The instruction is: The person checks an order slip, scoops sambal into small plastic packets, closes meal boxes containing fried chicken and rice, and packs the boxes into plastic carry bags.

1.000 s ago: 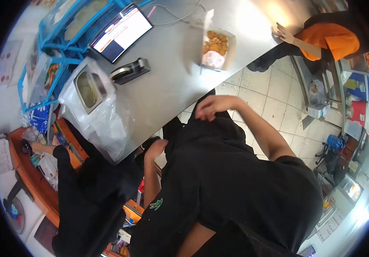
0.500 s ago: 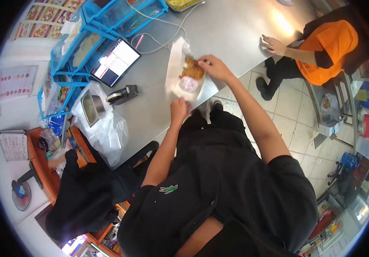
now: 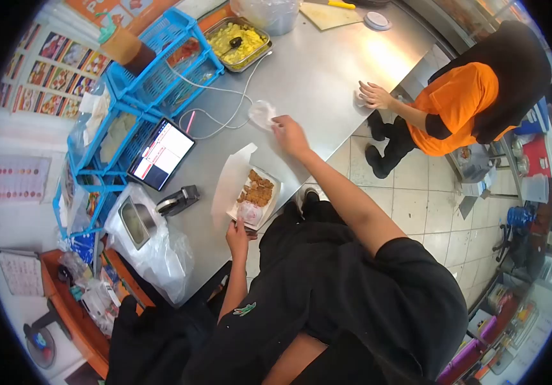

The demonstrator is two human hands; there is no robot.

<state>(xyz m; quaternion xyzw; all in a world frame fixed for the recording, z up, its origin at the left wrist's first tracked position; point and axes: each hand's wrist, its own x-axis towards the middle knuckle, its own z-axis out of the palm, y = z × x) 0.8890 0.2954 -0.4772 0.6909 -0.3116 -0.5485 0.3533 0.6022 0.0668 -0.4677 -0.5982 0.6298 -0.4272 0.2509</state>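
Observation:
A white paper takeaway box (image 3: 271, 210) sits with its lid (image 3: 230, 179) folded open at the counter's near edge. Inside are browned fried pieces that look like fried chicken (image 3: 256, 190), with a small clear-wrapped pinkish bundle (image 3: 248, 212) at the near end. My left hand (image 3: 240, 239) grips the near end of the box, thumb over its rim. Beyond the box, my right hand (image 3: 291, 136) reaches over the counter with its fingertips pinched on a crumpled piece of clear plastic (image 3: 262, 114).
On the steel counter (image 3: 317, 70) stand a tablet (image 3: 162, 153), a tape dispenser (image 3: 178, 200), blue baskets (image 3: 154, 70), a tray of yellow food (image 3: 241, 43) and a metal container (image 3: 136, 223) on plastic bags. A white cable (image 3: 241, 94) loops nearby. A co-worker in orange (image 3: 459, 106) rests a hand at the right edge.
My right hand has left the fried food and moved outward to the clear plastic. My left hand still holds the box. The view has shifted, showing more of the counter's far side.

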